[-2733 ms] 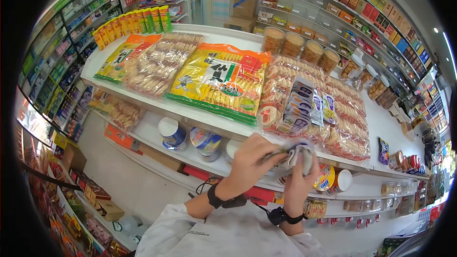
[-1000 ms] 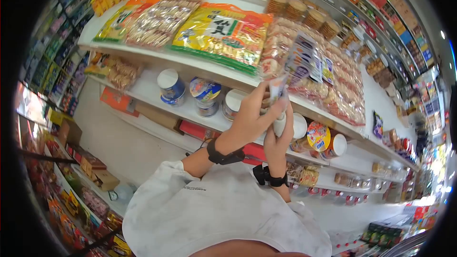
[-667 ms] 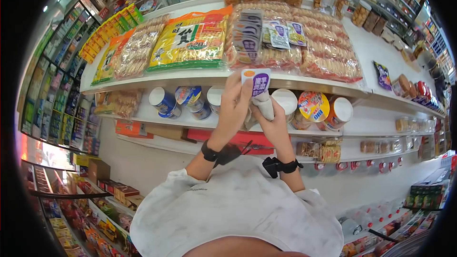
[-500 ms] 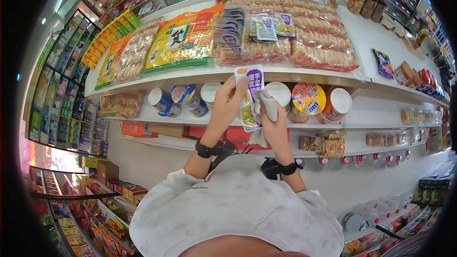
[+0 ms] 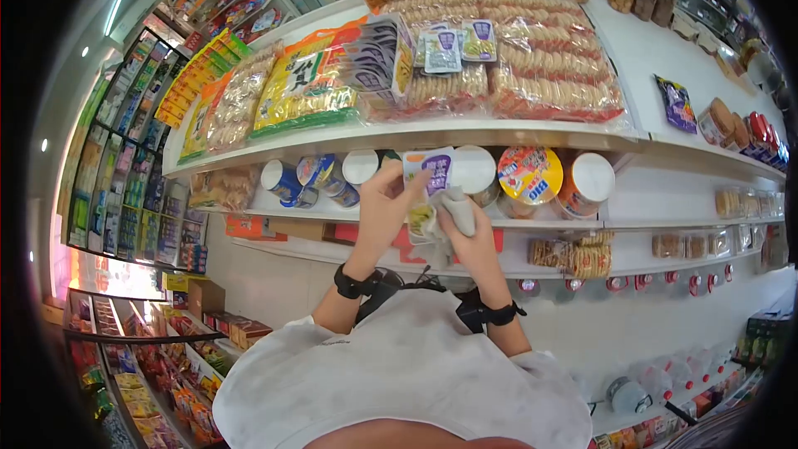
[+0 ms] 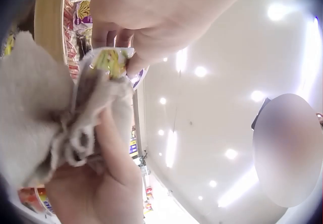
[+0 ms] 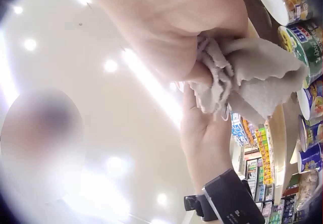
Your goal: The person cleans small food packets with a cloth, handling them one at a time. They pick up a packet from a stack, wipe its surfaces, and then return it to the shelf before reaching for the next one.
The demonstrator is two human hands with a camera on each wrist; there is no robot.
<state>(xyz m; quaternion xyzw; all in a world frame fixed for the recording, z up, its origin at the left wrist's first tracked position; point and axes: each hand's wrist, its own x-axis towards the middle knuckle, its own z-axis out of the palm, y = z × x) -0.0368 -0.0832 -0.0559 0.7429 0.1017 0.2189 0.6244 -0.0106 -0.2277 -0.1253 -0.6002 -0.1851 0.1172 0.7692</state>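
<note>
The person stands at the shelf [image 5: 499, 129] with a small purple-and-white snack packet [image 5: 434, 176] held up in front of the second tier, just below the edge of the top board. The left hand [image 5: 381, 206] pinches the packet by its side, fingers curled round the edge, with the printed face turned toward the person. The right hand [image 5: 472, 243] is closed round a bunched pale cloth [image 5: 457, 204], which is pressed against the packet's lower half. In the left wrist view the wad covers most of the wrapper, with only a yellow-green corner showing. By the look of it this is the wiping step — the packet is being cleaned in mid-air, off the shelf. A next move would call for a firm pinch from the left hand while the cloth runs over the upper part. It would also call for care not to knock the round tubs [image 5: 532, 175] right behind — or to crush the thin wrapper.
</note>
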